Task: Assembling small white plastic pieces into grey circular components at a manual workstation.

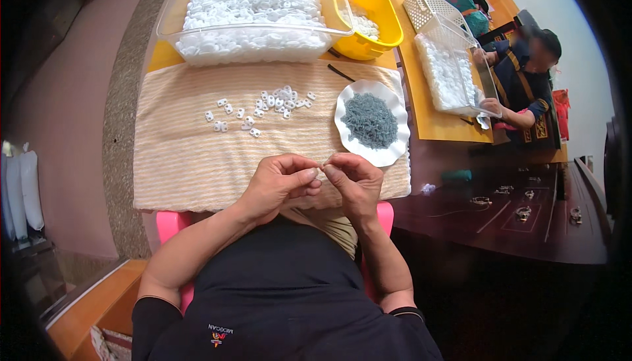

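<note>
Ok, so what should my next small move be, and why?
I'd probably ease your bare left hand and bare right hand slightly forward over the beige striped cloth. They come together near its front edge; what they pinch, if anything, is too small to tell, but anything dropped farther in would likely land on the cloth.

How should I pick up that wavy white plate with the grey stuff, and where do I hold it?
Probably by the outer edge of the white plate, coming from its left and right sides together. That wavy edge is bare all round, while the grey bits are heaped in the middle. It looks level on the striped cloth, so lifting evenly should help.
</note>
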`<state>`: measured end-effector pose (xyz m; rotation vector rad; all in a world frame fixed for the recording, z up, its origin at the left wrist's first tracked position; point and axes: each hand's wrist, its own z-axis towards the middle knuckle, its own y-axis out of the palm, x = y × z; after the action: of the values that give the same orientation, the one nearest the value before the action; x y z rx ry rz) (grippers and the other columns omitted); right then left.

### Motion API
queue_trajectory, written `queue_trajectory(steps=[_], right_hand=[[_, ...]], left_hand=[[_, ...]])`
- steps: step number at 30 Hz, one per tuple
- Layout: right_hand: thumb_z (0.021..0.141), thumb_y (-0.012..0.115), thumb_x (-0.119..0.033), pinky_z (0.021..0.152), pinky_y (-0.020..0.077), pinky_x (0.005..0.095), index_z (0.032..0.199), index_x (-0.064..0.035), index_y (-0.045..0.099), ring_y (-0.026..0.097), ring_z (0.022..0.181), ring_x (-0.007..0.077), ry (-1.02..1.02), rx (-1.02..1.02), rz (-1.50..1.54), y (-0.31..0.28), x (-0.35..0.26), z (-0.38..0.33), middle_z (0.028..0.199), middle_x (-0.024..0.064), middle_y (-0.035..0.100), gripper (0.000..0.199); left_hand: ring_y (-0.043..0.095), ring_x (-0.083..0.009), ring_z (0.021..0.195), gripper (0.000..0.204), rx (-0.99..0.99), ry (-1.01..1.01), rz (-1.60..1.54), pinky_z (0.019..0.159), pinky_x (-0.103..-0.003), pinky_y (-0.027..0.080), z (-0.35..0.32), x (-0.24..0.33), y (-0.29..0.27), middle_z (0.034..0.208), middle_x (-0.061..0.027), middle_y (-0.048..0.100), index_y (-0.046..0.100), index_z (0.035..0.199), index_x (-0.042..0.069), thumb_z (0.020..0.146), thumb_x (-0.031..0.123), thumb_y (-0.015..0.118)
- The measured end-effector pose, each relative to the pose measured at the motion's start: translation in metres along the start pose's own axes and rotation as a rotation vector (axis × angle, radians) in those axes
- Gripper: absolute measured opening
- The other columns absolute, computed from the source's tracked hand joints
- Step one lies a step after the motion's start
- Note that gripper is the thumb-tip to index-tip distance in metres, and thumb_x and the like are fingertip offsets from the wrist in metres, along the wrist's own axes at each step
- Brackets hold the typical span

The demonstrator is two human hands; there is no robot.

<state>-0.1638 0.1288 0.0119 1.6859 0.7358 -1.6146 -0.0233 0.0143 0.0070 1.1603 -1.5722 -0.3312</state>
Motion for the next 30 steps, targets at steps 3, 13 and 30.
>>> queue_trajectory(steps=[3, 13, 30], right_hand=[[0.083, 0.070, 0.002, 0.074, 0.0501, 0.0219, 0.098, 0.0019, 0.066, 0.062, 0.083, 0.0093, -0.038, -0.025, -0.081, 0.004, -0.001, -0.002, 0.090, 0.0040, 0.066, 0.016], [0.083, 0.067, 0.006, 0.077, 0.0501, 0.0225, 0.101, 0.0030, 0.065, 0.062, 0.086, 0.0106, -0.126, -0.081, -0.130, 0.002, 0.006, -0.002, 0.093, 0.0062, 0.066, 0.018], [0.088, 0.066, -0.004, 0.075, 0.0495, 0.0223, 0.108, 0.0052, 0.061, 0.061, 0.083, 0.0100, 0.129, -0.158, -0.106, 0.001, -0.011, 0.001, 0.092, 0.0055, 0.065, 0.022]], left_hand=[[0.066, -0.0146, 0.079, 0.015, 0.012, -0.011, -0.009, 0.073, -0.027, 0.057, 0.000, 0.000, -0.001, 0.088, -0.0068, 0.065, 0.061, 0.103, 0.000, 0.090, 0.007, 0.063], [0.064, -0.0134, 0.073, 0.011, 0.019, 0.000, -0.026, 0.069, -0.025, 0.056, 0.002, -0.002, -0.004, 0.084, -0.0062, 0.065, 0.061, 0.096, 0.001, 0.088, 0.007, 0.066], [0.063, -0.0130, 0.073, 0.006, 0.100, 0.570, 0.812, 0.065, -0.025, 0.050, -0.004, -0.005, 0.001, 0.082, -0.0064, 0.066, 0.063, 0.087, -0.001, 0.082, -0.002, 0.067]])
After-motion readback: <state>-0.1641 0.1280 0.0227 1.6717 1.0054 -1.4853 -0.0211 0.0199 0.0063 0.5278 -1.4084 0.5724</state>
